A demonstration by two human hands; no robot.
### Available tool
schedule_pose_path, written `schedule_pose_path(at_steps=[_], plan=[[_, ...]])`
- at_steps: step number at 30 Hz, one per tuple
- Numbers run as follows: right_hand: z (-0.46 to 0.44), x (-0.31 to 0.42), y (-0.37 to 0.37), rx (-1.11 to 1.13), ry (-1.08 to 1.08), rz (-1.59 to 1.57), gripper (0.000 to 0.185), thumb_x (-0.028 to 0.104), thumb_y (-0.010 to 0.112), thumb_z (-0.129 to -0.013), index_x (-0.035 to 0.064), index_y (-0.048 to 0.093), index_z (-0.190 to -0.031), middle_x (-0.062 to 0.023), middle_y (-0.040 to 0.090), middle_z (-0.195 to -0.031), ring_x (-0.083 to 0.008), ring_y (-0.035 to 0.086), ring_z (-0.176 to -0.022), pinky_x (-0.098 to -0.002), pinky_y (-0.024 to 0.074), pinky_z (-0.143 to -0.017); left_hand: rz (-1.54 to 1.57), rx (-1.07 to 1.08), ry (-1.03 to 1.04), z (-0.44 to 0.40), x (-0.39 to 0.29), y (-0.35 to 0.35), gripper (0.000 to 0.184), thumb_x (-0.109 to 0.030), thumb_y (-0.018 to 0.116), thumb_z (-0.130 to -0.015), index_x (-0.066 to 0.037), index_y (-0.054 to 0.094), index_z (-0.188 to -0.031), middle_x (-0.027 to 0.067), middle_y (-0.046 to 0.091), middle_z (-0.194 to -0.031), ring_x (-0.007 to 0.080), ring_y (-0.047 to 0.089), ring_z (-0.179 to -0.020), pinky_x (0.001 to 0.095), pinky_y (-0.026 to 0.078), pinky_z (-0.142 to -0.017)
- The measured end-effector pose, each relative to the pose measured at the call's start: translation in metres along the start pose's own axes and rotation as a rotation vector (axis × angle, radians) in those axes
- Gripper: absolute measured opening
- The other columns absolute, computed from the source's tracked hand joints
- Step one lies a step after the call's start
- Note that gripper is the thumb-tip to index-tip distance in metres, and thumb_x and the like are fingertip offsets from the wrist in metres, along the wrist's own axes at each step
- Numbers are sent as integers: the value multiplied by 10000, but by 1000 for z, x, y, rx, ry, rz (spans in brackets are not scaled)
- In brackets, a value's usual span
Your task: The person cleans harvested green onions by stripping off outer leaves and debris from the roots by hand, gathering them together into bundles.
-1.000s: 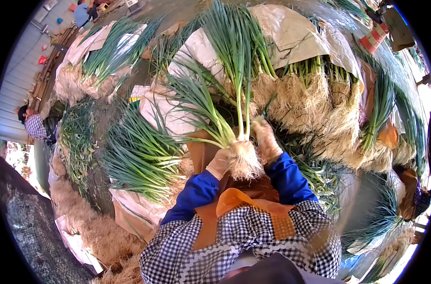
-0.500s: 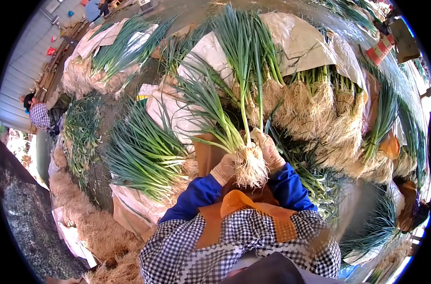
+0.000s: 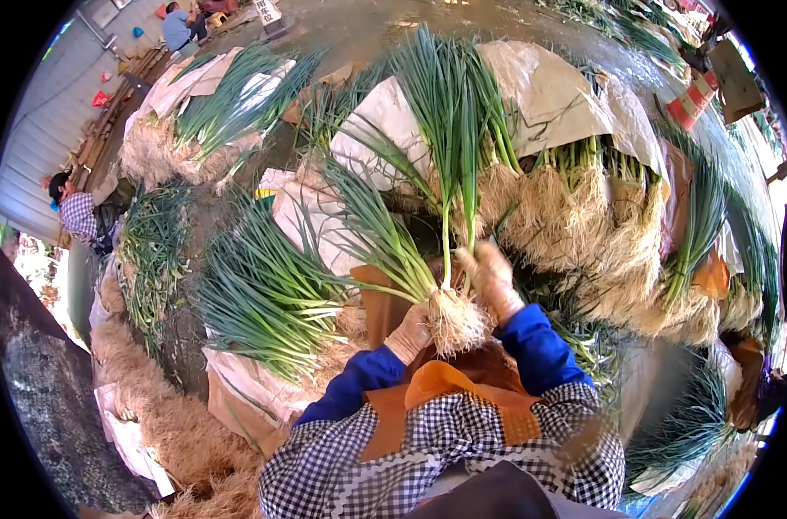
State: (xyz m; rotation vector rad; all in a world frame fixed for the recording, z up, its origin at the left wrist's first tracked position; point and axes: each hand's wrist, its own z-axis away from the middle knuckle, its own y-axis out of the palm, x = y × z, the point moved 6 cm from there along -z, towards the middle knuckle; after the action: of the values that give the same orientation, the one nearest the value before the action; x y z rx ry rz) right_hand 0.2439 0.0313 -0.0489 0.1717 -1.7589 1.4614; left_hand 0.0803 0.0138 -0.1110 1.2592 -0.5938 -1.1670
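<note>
A bunch of green onions [image 3: 411, 266] fans up and to the left in front of my chest, its pale roots [image 3: 456, 327] hanging toward me. My left hand [image 3: 411, 334], gloved, is closed around the bunch just above the roots. On the right, my gloved right hand [image 3: 492, 278] pinches the lower end of a single green onion stalk [image 3: 470, 227], right beside the bunch. Another long stalk [image 3: 446, 246] runs down into the bunch between both hands. Part of each hand's grip is hidden.
A green onion pile [image 3: 277, 298] lies at left on pale sacking. Ahead, more onions with thick roots [image 3: 558, 203] lie under a beige sheet [image 3: 540, 86]. A person in a checked top [image 3: 80, 216] is at far left; another person [image 3: 179, 30] sits farther back.
My right hand has shifted slightly up from the roots, its fingers now at a stalk. The bunch in my left hand sits slightly lower, and the view has tilted a little.
</note>
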Motion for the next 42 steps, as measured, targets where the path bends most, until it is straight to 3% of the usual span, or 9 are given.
schedule_pose_path(at_steps=[4, 10, 18, 21, 28, 34, 36, 39, 42], plan=[[-97, 46, -43, -187, -372, 347, 412, 339, 628, -795, 89, 524, -1106, -112, 555, -1006, -290, 565, -899, -408, 434, -759, 45, 49, -35, 4, -6, -11, 372, -71, 573, -834, 54, 501, -1177, 143, 563, -1139, 243, 568, -1016, 364, 480, -890], [-211, 32, 18, 113, -529, 942, 134, 242, 583, -714, 132, 661, -711, -48, 652, -747, -243, 637, -770, -385, 487, -622, -276, -140, -4, 80, -72, 78, 307, -205, 546, -890, -25, 503, -1136, 83, 564, -1003, 259, 556, -963, 346, 474, -847], [-223, -193, -136, -705, -151, -12, 248, 297, 597, -797, 63, 656, -853, -139, 631, -762, -266, 599, -705, -330, 479, -667, -372, -212, 392, 214, -209, 219, 334, -290, 489, -887, -35, 491, -1102, 86, 532, -870, 175, 536, -739, 296, 507, -640], [-143, -119, -174, -299, 38, 279, 256, 292, 570, -820, 45, 630, -852, -102, 613, -760, -231, 565, -696, -330, 454, -662, -536, -224, 558, 223, -236, 256, 327, -278, 488, -889, -33, 484, -1104, 74, 521, -847, 164, 527, -716, 282, 493, -610], [-37, 219, -87, -193, -1132, -107, 445, 206, 684, -757, 102, 559, -1171, -124, 566, -1192, -257, 566, -1062, -360, 458, -913, -791, -252, 870, 216, -258, 305, 312, -251, 487, -893, -27, 470, -1109, 47, 494, -793, 139, 507, -663, 248, 462, -539], [-33, 363, 76, 220, -1226, 20, 354, 301, 560, -820, 100, 577, -1111, -148, 520, -1171, -325, 547, -1012, -408, 468, -826, -908, -311, 1156, 240, -259, 323, 300, -227, 486, -897, -22, 457, -1114, 23, 470, -747, 117, 489, -618, 219, 434, -479], [-51, 299, 154, 226, -1367, 301, 132, 129, 553, -736, 46, 636, -797, -134, 640, -706, -360, 608, -650, -429, 497, -607, -928, -347, 1250, 255, -267, 326, 296, -220, 486, -899, -20, 453, -1115, 15, 463, -732, 110, 483, -602, 209, 425, -459], [-152, 97, 308, 205, -1015, 298, 179, 174, 527, -740, 102, 690, -755, -106, 664, -837, -298, 626, -763, -387, 494, -674, -920, -379, 1365, 279, -286, 328, 291, -208, 485, -901, -18, 447, -1117, 4, 451, -709, 99, 474, -580, 195, 412, -428], [-137, -5, 190, 95, -1033, 220, 134, 169, 560, -770, 82, 655, -733, -98, 622, -781, -274, 600, -783, -368, 489, -666, -679, -153, 1297, 307, -328, 307, 324, -181, 506, -897, -36, 411, -1170, 2, 479, -739, 90, 496, -601, 196, 413, -443]])
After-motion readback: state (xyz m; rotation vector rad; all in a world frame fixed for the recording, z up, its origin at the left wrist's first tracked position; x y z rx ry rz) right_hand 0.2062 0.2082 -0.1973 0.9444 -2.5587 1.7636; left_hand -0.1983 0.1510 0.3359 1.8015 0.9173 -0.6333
